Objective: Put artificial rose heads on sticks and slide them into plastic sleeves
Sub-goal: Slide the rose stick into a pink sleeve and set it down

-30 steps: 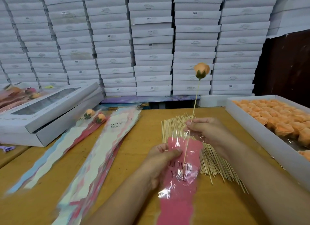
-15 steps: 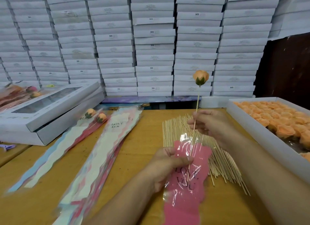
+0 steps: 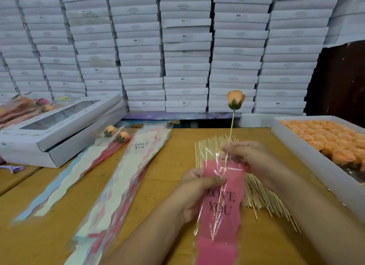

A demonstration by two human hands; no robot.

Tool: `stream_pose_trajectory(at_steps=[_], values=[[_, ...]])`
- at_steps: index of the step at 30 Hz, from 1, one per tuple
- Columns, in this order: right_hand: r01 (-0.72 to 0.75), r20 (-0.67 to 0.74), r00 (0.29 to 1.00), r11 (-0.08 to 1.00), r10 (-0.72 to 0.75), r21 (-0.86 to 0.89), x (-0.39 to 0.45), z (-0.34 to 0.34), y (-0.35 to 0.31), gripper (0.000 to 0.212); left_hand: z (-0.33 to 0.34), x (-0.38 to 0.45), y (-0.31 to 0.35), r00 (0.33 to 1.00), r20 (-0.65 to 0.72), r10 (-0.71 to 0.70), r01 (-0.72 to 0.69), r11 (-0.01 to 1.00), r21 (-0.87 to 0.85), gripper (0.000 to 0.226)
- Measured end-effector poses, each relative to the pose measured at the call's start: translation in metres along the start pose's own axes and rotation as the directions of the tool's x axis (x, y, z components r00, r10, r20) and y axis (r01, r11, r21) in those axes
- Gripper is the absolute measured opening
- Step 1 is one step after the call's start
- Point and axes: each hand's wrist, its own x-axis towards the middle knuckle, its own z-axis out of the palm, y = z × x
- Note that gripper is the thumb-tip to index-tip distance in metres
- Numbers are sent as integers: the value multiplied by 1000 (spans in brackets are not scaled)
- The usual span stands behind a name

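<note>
I see my right hand (image 3: 249, 156) pinching a thin wooden stick (image 3: 230, 129) just above the mouth of a pink plastic sleeve (image 3: 221, 211) printed "LOVE YOU". An orange rose head (image 3: 235, 99) sits on the top end of the stick, well above the hand. The lower part of the stick is already inside the sleeve, its tip below the lettering. My left hand (image 3: 194, 189) grips the sleeve's left edge near the opening, thumb pressed across the front.

Beneath both hands lies a fanned pile of bare sticks (image 3: 254, 193) on the wooden table (image 3: 167, 166). To the right, a white tray (image 3: 308, 160) holds many loose orange rose heads. To the left, I see a stack of unfilled sleeves (image 3: 126, 178), and beside it 2 finished roses in sleeves (image 3: 116, 134). A windowed white box (image 3: 59, 126) sits further left. Stacked white boxes (image 3: 185, 47) fill the back wall.
</note>
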Motion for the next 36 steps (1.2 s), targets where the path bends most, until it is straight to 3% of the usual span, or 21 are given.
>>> stream_pose_trajectory(at_steps=[3,5,8,10,16,19,22,23,25,27,28,31,34,36], values=[[16,17,1000,999,-15,-45,1,-6,-7,13,2,-2,1,1000,7,-6,6,1000,-1,9],[46,-35,998,999,-47,-20,5,-12,-15,12,2,-3,0,1000,14,-20,19,999,29,25],[80,-153,985,996,-74,36,13,-19,-27,10,2,-1,-4,999,35,-39,37,997,62,15],[80,-181,981,996,-72,38,16,-21,-28,11,3,-3,-2,998,27,-59,57,997,57,19],[-1,-41,999,998,-1,-56,7,-14,-5,13,0,0,0,999,21,-48,49,999,-14,37],[-38,22,999,995,41,-94,2,-6,4,13,0,-3,1,998,37,-42,43,999,-1,10],[-17,29,999,991,21,-136,3,-3,3,14,0,-1,-3,1000,20,-24,24,999,40,12],[-12,9,1000,991,14,-135,5,-4,1,16,1,-3,-2,1000,-6,-24,24,998,54,21],[-5,-34,999,996,2,-84,8,-4,-3,16,0,-1,-5,999,-37,-38,40,998,56,59],[0,-70,998,999,-2,-39,8,-4,-6,15,2,-3,-5,998,-32,-51,53,997,50,75],[-1,-81,997,1000,-1,-31,8,-3,-6,15,1,-1,-7,998,-17,-65,66,997,44,72],[-24,-61,998,997,20,-68,1,3,-3,13,3,-2,-3,998,-27,-65,66,996,54,31],[-52,9,999,998,52,-25,-7,7,-1,12,2,-2,-2,997,-52,-65,65,998,6,42],[-65,25,998,998,65,0,-8,7,0,13,3,-4,-2,997,-35,-71,71,997,-13,37]])
